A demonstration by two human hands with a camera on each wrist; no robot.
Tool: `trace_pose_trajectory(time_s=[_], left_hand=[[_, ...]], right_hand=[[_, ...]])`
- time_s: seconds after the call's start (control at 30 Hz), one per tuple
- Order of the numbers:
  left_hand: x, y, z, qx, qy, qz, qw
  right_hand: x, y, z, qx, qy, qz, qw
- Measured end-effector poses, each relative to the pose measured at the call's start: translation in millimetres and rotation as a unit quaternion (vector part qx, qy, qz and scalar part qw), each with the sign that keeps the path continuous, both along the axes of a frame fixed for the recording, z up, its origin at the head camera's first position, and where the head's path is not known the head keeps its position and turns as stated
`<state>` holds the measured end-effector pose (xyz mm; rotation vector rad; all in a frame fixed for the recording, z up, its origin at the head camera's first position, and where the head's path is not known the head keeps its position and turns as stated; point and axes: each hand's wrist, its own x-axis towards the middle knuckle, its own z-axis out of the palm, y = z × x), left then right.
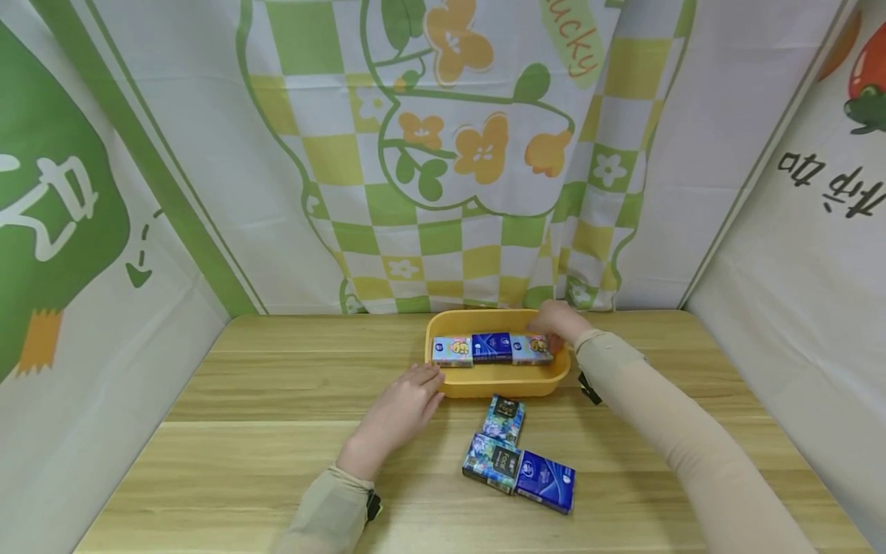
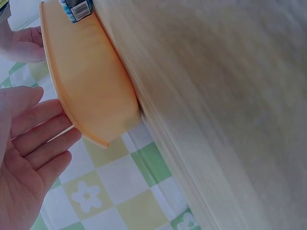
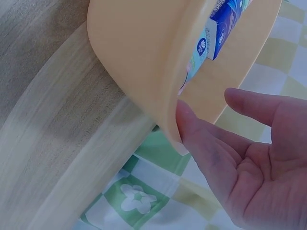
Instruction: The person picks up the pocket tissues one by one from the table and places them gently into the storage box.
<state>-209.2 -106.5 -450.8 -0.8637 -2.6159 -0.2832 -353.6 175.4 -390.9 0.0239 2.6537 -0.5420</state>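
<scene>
A yellow plastic basket (image 1: 498,390) stands at the back of the table. In a row inside it lie a light-blue tissue pack (image 1: 452,352), a dark-blue tissue pack (image 1: 491,348) and another light-blue pack (image 1: 531,350) with a yellow cartoon figure. My left hand (image 1: 404,404) touches the basket's front left corner; the left wrist view shows its fingers straight, tips along the rim. My right hand (image 1: 562,322) reaches over the right end, beside the nearest pack. In the right wrist view a fingertip (image 3: 184,117) lies against the rim, with nothing between the spread digits.
In front of the basket lie a floral tissue pack (image 1: 504,419), a second floral pack (image 1: 492,463) touching it, and a dark-blue pack (image 1: 546,482) alongside. Behind the wooden table (image 1: 277,431) hangs a checkered cloth (image 1: 471,254); printed fabric walls stand left and right.
</scene>
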Motion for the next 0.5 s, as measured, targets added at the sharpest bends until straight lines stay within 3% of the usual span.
trace_pose_trajectory(time_s=[0.5], left_hand=[[0.6,0.8,-1.4,0.008,-0.019,0.002,0.9998]], right_hand=[[14.6,0.9,16.6,-0.018,0.009,0.019,0.9996]])
